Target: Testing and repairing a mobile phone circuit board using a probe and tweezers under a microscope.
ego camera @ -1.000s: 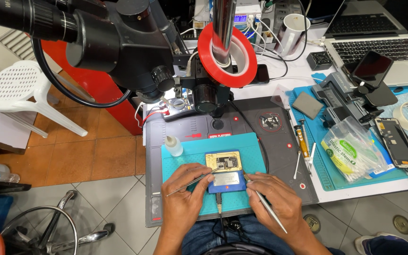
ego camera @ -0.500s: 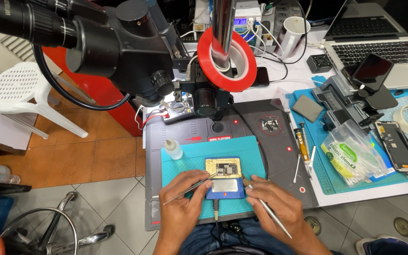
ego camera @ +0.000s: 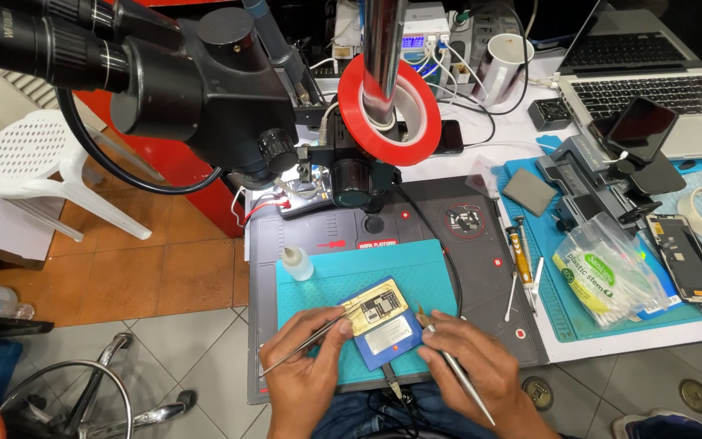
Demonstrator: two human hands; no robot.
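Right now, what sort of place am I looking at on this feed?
Most likely a phone or electronics repair bench. A stereo microscope hangs over a teal work mat, the left hand holds tweezers to a small circuit board, and an opened phone lies to the side.

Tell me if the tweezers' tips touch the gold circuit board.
Touching. The head view shows the tweezers in the left hand with tips lying on the gold circuit board.
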